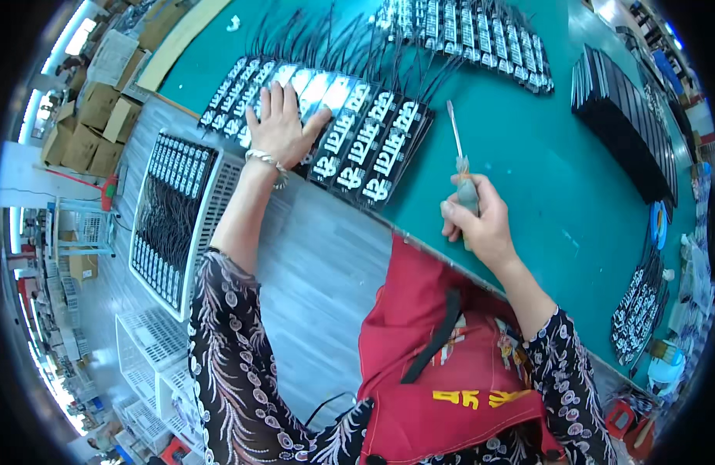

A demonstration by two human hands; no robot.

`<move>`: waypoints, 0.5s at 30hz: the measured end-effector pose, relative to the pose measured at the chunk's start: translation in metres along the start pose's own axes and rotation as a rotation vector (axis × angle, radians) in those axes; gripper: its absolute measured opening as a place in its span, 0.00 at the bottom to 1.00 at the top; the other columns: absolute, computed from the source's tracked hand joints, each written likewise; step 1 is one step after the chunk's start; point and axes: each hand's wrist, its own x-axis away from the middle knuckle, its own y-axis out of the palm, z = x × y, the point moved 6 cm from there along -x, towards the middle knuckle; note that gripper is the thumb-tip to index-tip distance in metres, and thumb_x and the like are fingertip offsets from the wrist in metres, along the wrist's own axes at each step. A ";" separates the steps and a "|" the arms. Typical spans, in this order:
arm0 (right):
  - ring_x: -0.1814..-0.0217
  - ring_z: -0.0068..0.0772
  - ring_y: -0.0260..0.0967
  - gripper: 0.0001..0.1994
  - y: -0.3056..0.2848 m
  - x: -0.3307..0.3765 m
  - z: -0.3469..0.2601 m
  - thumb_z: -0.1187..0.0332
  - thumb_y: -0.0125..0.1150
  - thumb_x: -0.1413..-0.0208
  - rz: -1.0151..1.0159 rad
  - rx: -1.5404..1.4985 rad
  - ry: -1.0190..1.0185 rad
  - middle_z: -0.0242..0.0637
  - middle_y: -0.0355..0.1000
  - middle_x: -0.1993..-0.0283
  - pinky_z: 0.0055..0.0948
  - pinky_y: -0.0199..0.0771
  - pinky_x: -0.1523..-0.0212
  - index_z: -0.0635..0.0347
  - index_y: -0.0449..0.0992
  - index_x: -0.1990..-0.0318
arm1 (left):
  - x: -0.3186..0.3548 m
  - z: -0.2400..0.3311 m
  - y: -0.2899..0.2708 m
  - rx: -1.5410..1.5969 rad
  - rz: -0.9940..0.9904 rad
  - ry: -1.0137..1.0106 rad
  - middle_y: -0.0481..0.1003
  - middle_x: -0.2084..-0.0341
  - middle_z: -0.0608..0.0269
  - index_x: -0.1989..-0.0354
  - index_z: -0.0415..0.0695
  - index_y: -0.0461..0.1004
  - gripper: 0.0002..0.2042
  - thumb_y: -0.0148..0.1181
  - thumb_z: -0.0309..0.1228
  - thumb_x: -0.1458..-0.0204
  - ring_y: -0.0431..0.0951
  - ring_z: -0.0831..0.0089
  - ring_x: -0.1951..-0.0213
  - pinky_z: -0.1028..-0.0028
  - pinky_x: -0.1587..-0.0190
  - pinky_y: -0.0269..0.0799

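My left hand (281, 124) lies flat, fingers spread, on a row of flat black packs with white lettering and black cords (350, 136), set side by side along the near edge of the green table (528, 170). A beaded bracelet circles that wrist. My right hand (480, 221) is closed around the handle of a thin screwdriver (460, 159), whose metal shaft points up and away over the green surface, just right of the row of packs.
More packs lie in a row at the table's far side (466, 35). A black stack (625, 124) sits at the right and more packs (636, 310) at the lower right. A white crate of packs (175, 213) stands on the floor at left, with cardboard boxes (94, 116) beyond.
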 end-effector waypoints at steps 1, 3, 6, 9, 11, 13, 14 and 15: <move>0.75 0.22 0.72 0.22 -0.022 0.013 0.006 0.74 0.62 0.41 0.008 -0.001 0.018 0.35 0.72 0.66 0.22 0.71 0.78 0.68 0.64 0.42 | 0.007 0.030 -0.003 -0.031 -0.007 0.001 0.45 0.24 0.48 0.25 0.40 0.47 0.49 0.39 0.70 0.43 0.43 0.52 0.24 0.44 0.27 0.34; 0.75 0.21 0.72 0.21 -0.064 0.029 0.002 0.74 0.63 0.41 0.022 0.015 -0.036 0.34 0.72 0.66 0.21 0.70 0.78 0.67 0.65 0.43 | 0.018 0.078 -0.009 -0.030 0.009 -0.003 0.45 0.24 0.50 0.25 0.41 0.48 0.49 0.40 0.70 0.44 0.43 0.53 0.24 0.45 0.27 0.35; 0.74 0.20 0.72 0.21 -0.097 0.036 0.003 0.72 0.64 0.42 -0.034 0.011 0.003 0.33 0.72 0.65 0.21 0.71 0.77 0.66 0.66 0.43 | 0.027 0.113 -0.012 -0.053 -0.034 -0.025 0.44 0.24 0.51 0.25 0.41 0.48 0.49 0.39 0.70 0.43 0.41 0.55 0.23 0.45 0.27 0.33; 0.74 0.21 0.73 0.21 -0.126 0.043 0.008 0.72 0.64 0.42 -0.065 -0.047 0.034 0.34 0.73 0.65 0.22 0.71 0.76 0.67 0.66 0.43 | 0.024 0.136 -0.015 -0.114 0.010 -0.009 0.44 0.24 0.46 0.25 0.40 0.48 0.47 0.40 0.67 0.41 0.41 0.53 0.23 0.43 0.28 0.33; 0.73 0.21 0.73 0.21 -0.143 0.047 0.034 0.72 0.64 0.42 -0.035 -0.020 0.042 0.34 0.73 0.66 0.21 0.71 0.76 0.68 0.66 0.43 | 0.022 0.159 0.013 0.135 0.092 0.082 0.45 0.25 0.44 0.27 0.36 0.50 0.45 0.42 0.64 0.40 0.42 0.50 0.24 0.44 0.27 0.34; 0.73 0.21 0.73 0.21 -0.156 0.034 0.088 0.74 0.63 0.41 0.034 -0.036 0.030 0.34 0.73 0.65 0.21 0.71 0.76 0.68 0.66 0.42 | 0.017 0.195 0.074 0.227 0.012 0.146 0.46 0.26 0.42 0.27 0.34 0.51 0.45 0.43 0.64 0.40 0.42 0.50 0.24 0.45 0.27 0.33; 0.73 0.22 0.73 0.21 -0.148 0.009 0.121 0.74 0.62 0.41 0.053 -0.039 0.022 0.34 0.73 0.65 0.21 0.71 0.76 0.68 0.66 0.42 | 0.003 0.193 0.113 0.113 0.029 0.223 0.47 0.26 0.41 0.27 0.34 0.50 0.46 0.43 0.64 0.40 0.43 0.50 0.24 0.45 0.27 0.33; 0.73 0.22 0.73 0.21 -0.131 -0.025 0.155 0.74 0.62 0.41 0.073 -0.044 0.016 0.35 0.73 0.65 0.21 0.71 0.76 0.68 0.66 0.42 | -0.023 0.170 0.162 0.060 0.090 0.245 0.47 0.26 0.41 0.27 0.34 0.50 0.46 0.43 0.65 0.40 0.43 0.50 0.24 0.45 0.27 0.33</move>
